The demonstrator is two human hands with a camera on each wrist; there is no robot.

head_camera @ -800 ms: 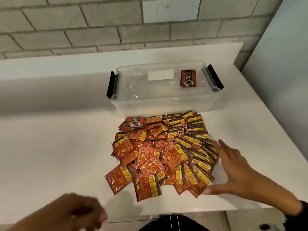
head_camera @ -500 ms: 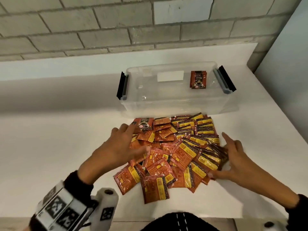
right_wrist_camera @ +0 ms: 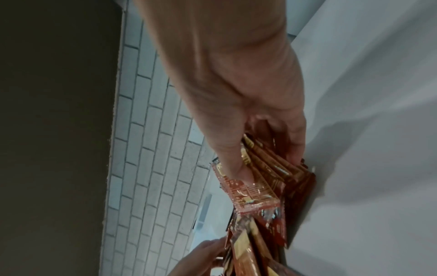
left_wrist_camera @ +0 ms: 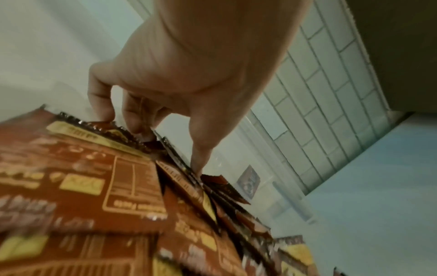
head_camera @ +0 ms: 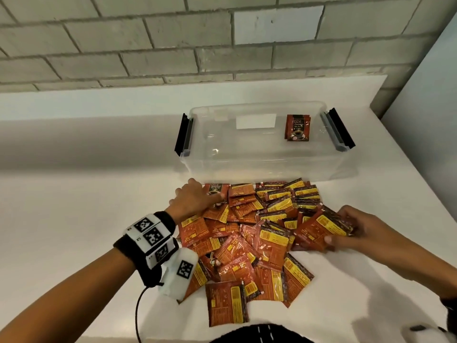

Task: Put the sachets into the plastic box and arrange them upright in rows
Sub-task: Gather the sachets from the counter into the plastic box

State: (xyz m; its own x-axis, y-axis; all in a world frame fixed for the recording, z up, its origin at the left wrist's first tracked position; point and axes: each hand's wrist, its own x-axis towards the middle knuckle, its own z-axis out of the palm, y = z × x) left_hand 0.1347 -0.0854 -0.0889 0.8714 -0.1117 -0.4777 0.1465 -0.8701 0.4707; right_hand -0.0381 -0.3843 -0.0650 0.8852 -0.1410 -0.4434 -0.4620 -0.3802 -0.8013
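Since the earlier frame, the right hand (head_camera: pixel 356 231) has closed its grip on a sachet bundle (head_camera: pixel 321 229) near the bench's right edge; the left hand (head_camera: pixel 195 201) presses flat-fingered on the sachets (head_camera: pixel 247 243).

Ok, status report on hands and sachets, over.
Right hand grips a sachet bundle. Left hand fingertips on the pile. Plastic box holds one small upright stack. Nothing blocking.

the left hand (head_camera: pixel 195 199) is now brought forward onto the far left of the sachets (head_camera: pixel 247 233); a stack of sachets (head_camera: pixel 321 227) is now gripped and raised by the right hand (head_camera: pixel 356 231).
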